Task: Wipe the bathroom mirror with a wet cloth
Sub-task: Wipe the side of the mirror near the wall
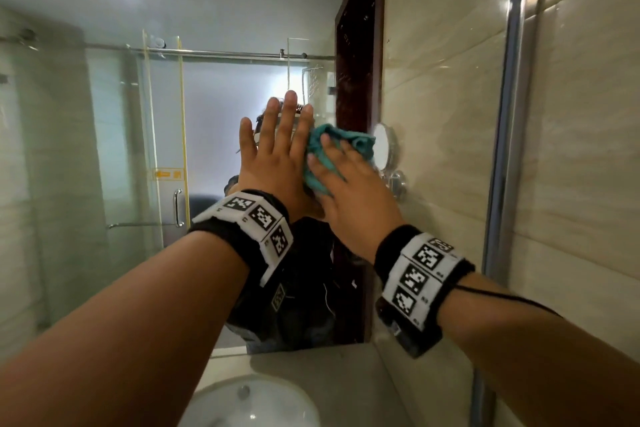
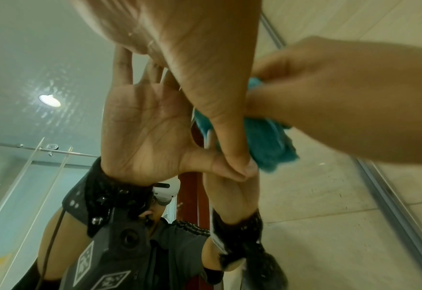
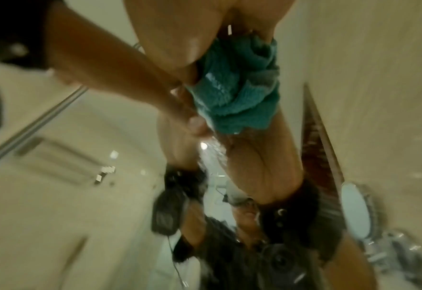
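The bathroom mirror [image 1: 104, 149] fills the left and middle of the head view and reflects a glass shower door. My left hand [image 1: 277, 156] lies flat on the glass, fingers spread and straight, and shows from below in its wrist view [image 2: 192, 49]. Just to its right, my right hand [image 1: 343, 191] holds a bunched teal cloth [image 1: 349, 139] against the mirror near its right edge. Thumb and fingers curl over the cloth [image 3: 237, 94], which bulges out past them [image 2: 267, 141]. The two hands touch side by side.
A small round mirror [image 1: 382, 146] on a chrome arm sticks out from the beige tiled wall [image 1: 450, 97] just right of the cloth. A metal shower frame [image 1: 509, 149] runs down the right. Below are a stone counter [image 1: 329, 374] and a white basin [image 1: 256, 402].
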A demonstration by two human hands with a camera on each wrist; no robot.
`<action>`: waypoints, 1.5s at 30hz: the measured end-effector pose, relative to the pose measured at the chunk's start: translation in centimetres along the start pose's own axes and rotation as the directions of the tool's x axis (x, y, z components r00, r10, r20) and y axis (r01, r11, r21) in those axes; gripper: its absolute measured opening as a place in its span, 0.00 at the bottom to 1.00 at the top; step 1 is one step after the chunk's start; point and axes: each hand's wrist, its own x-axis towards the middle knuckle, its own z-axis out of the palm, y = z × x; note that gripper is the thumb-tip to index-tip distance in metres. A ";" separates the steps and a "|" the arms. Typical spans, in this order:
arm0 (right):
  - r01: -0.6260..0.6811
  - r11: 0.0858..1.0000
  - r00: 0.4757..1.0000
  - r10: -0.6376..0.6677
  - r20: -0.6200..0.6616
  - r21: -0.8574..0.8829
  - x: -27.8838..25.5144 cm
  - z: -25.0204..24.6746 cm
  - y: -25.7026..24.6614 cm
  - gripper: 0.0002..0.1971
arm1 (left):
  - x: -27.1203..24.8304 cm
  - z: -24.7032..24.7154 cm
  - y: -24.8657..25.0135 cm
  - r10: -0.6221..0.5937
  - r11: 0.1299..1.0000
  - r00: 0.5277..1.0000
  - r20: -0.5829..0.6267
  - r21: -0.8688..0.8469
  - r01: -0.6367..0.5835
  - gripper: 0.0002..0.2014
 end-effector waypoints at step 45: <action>0.015 0.991 0.972 0.017 0.236 -0.135 -10.3 0.6 6.6 0.31 | 0.0 0.0 3.2 0.068 0.996 0.991 0.113 0.056 -0.074 0.78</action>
